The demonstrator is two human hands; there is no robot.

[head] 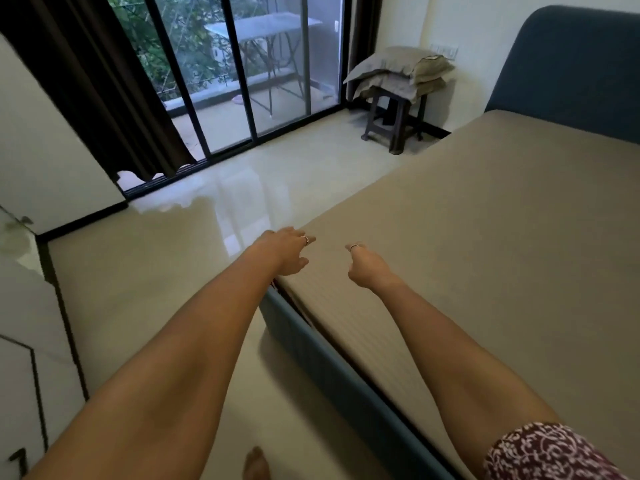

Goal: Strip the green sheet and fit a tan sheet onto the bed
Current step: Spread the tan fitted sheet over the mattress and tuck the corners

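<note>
Head view looks down my two bare arms to the near left side of the bed (346,368), where the tan sheet (485,258) already lies flat and smooth over the whole mattress, up to the blue headboard (571,64). No green sheet shows anywhere in view, so I judge the stripping done and the fitting close to its end. This sheet will handle as thin cloth does: light, soft, limp, with no stiffness of its own, so it follows whatever pulls it and wrinkles if I drag it unevenly. It is not fragile, but it can slide on the mattress, so the place to take it is the hem along the side edge and at the corner, not the flat middle. My left hand (285,254) reaches over that side edge, its grip loosely spread with the fingers slightly bent, just above or touching the cloth where it turns down toward the blue frame; I cannot tell whether it actually touches. My right hand (367,266) lies further in over the top surface, its fingers curled under; whether they pinch a fold of sheet or hold nothing I cannot tell. The sheet thus runs beneath and between both hands, its edge nearest the left one. Two pillows (398,69) wait on a stool (394,119) near the glass door (242,81).
</note>
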